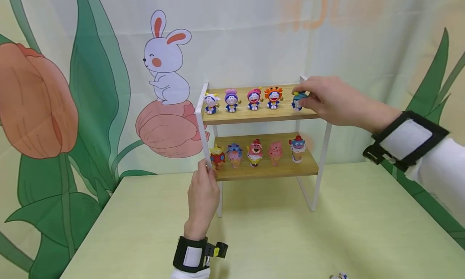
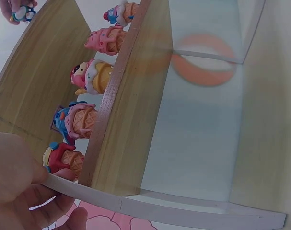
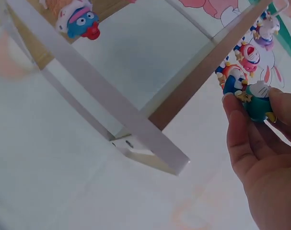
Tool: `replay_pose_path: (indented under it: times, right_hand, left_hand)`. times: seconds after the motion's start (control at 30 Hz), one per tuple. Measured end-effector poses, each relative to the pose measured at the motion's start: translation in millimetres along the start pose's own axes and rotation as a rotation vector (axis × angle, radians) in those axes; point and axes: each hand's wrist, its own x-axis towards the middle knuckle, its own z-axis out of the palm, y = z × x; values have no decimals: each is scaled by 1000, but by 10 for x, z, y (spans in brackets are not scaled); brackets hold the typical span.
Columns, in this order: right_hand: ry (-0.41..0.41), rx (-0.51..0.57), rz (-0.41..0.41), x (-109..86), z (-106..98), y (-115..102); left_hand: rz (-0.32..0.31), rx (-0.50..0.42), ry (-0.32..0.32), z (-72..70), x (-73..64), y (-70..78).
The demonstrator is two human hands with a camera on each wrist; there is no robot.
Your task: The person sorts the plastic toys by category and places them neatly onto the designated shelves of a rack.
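My right hand pinches a small teal-capped figurine between thumb and fingers at the right end of the upper shelf. Whether its base touches the wood, I cannot tell. To its left stand several similar blue-and-white figurines, the closest with an orange crab hat. My left hand holds the white frame of the two-tier rack at the left, level with the lower shelf. In the left wrist view, its thumb and fingers lie around the white edge bar.
Several ice-cream-cone figurines stand in a row on the lower shelf. The rack rests on a pale green table. Part of a small object shows at the bottom edge. Behind hangs a printed curtain with a rabbit.
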Motion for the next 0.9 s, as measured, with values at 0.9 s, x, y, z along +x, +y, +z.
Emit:
replay_pose_path:
  times: [0.9]
  right_hand:
    - [-263,168,172,423,-69,270]
  left_hand:
    - [-4,-11,1,-1,5,-5]
